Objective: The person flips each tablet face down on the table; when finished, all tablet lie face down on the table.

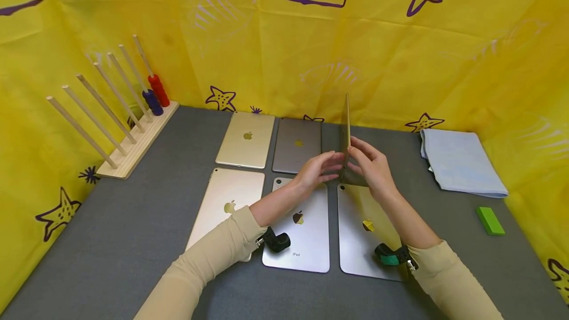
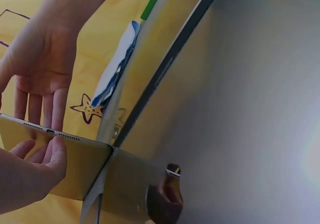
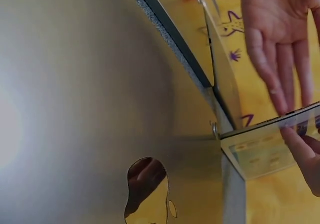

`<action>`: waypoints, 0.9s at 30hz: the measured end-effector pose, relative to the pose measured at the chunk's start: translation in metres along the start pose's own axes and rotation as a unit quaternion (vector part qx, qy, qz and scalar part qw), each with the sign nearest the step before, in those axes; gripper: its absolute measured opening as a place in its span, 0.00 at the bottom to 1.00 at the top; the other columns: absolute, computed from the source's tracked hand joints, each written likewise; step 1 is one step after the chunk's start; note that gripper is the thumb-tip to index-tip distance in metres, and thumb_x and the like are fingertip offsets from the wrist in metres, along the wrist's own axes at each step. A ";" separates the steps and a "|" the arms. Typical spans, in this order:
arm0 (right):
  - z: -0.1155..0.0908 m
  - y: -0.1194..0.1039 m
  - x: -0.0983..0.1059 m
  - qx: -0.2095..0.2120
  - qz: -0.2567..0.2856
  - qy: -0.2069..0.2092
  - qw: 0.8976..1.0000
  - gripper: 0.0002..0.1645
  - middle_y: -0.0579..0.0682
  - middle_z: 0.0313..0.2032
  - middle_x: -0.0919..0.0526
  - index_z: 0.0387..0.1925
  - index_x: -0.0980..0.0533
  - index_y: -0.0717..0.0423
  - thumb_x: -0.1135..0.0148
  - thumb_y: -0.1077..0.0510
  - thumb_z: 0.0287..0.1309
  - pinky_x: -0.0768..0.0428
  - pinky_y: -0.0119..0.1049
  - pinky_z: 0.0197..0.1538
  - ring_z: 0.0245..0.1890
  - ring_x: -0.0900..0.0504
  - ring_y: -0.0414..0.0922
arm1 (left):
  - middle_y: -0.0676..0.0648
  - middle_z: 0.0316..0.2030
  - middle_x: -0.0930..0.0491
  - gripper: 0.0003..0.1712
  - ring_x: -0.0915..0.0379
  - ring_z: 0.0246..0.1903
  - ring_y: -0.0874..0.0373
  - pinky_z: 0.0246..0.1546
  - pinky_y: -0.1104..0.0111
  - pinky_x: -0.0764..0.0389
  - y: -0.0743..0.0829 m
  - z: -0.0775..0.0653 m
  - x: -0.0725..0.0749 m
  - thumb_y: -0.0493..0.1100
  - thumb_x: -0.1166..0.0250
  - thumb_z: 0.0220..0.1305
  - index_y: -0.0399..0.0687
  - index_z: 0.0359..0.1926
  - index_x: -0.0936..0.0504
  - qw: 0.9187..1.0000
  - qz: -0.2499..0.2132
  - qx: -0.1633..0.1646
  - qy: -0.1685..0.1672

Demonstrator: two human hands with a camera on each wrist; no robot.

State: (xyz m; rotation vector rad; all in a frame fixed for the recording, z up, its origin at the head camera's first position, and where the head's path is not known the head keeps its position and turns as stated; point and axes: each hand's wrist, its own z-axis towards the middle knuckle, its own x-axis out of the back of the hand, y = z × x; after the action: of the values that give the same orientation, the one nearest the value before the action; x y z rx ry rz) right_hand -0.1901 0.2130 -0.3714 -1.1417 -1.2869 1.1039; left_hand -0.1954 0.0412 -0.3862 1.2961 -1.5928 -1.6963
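A thin gold tablet (image 1: 346,117) stands on edge, seen nearly edge-on in the head view, between my hands. The right hand (image 1: 375,167) holds it from the right, thumb tip at the near edge. From the other side the left hand (image 1: 313,169) touches it, its fingers mostly straight. In the left wrist view, the held tablet's gold face (image 2: 75,171) and an edge with a charging port show. The face toward the right hand looks glossy in the right wrist view. Just in front lie a silver tablet (image 1: 304,241) and another tablet (image 1: 355,231), both back up.
More tablets lie face down: a gold one (image 1: 246,140), a grey one (image 1: 298,137) and a pale gold one (image 1: 222,186). Left stands a wooden peg rack (image 1: 133,144) with red and blue beads. Right are a folded blue cloth (image 1: 460,162) and a green block (image 1: 490,220).
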 end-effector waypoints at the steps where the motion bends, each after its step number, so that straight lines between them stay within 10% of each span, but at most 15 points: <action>1: 0.000 0.000 0.000 0.005 -0.001 0.002 1.000 0.33 0.60 0.66 0.32 0.69 0.34 0.59 0.44 0.48 0.69 0.21 0.37 0.52 0.62 0.29 0.55 | 0.39 0.65 0.31 0.29 0.34 0.63 0.46 0.62 0.59 0.30 -0.001 0.001 0.001 0.50 0.59 0.77 0.33 0.66 0.32 1.000 0.002 0.007 0.002; 15: -0.009 -0.003 0.012 0.044 0.061 0.031 0.997 0.29 0.59 0.63 0.28 0.70 0.34 0.52 0.45 0.56 0.69 0.18 0.33 0.47 0.56 0.24 0.46 | 0.34 0.65 0.33 0.29 0.37 0.65 0.44 0.66 0.61 0.35 -0.017 0.012 0.008 0.48 0.55 0.77 0.28 0.65 0.34 0.995 0.024 0.098 -0.013; 27: -0.018 0.001 0.037 0.016 0.108 0.056 0.992 0.29 0.54 0.66 0.31 0.70 0.36 0.56 0.47 0.61 0.69 0.17 0.32 0.43 0.49 0.23 0.42 | 0.32 0.66 0.35 0.31 0.40 0.67 0.42 0.68 0.62 0.38 -0.023 0.014 0.009 0.49 0.56 0.77 0.25 0.66 0.37 0.994 -0.002 0.112 -0.019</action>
State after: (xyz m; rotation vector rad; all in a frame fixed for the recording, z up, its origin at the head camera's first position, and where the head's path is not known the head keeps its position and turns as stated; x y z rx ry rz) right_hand -0.1721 0.2498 -0.3671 -1.3225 -1.0741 1.1948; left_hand -0.2051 0.0456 -0.4122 1.3791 -1.8468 -1.5899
